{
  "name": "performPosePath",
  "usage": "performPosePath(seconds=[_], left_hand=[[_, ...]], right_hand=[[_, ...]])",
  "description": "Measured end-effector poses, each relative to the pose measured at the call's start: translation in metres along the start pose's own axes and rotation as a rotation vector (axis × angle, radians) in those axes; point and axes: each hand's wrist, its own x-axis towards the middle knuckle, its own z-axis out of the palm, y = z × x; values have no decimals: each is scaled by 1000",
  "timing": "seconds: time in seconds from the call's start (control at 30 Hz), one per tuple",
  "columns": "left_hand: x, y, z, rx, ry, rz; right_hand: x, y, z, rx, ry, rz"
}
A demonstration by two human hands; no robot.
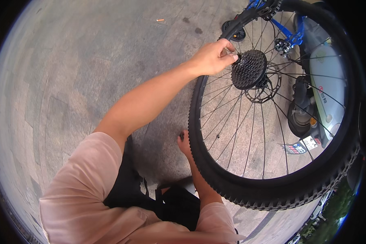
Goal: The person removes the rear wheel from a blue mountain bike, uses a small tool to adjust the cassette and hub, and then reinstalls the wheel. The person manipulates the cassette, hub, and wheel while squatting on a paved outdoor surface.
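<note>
Two bare hands by a spoked bicycle wheel [200,140], the left one at its cassette.

The wheel, ringed by a black knobby tire [268,194], fills the right side of the view above grey paving [110,53]. The left hand [215,57] reaches the dark, stepped cassette [250,70] near the hub; its grip is pressed together, thumb and fingertips pinching a small dark part [238,57] at the cassette's narrow end. A brake disc [275,90] shows behind the cassette. The right hand [184,143] is low, just beside the tire's left edge; its grip is partly hidden, so whether it holds anything I cannot tell. Blue frame parts [284,29] appear at upper right, and a pale scooter [324,77] shows through the spokes.
</note>
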Motion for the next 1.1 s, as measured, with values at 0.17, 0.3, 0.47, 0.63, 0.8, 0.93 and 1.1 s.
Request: performPosePath(seconds=[0.17, 0.3, 0.47, 0.63, 0.8, 0.93, 1.1], left_hand=[[0, 4, 2, 58, 46, -40], [-4, -8, 4, -175, 47, 34], [-3, 2, 3, -47, 35, -103], [2, 9, -1, 84, 8, -301], [-4, 3, 6, -172, 33, 5], [2, 6, 0, -44, 21, -178], [-4, 6, -1, -100, -3, -11]], right_hand=[[-1, 0, 0, 17, -9, 14], [2, -8, -8, 37, -23, 9], [2, -7, -9, 35, -38, 40], [0, -1, 1, 38, -17, 49], [-4, 20, 20, -19, 49, -6], [1, 3, 3, 32, -29, 23], [3, -1, -1, 19, -78, 39]])
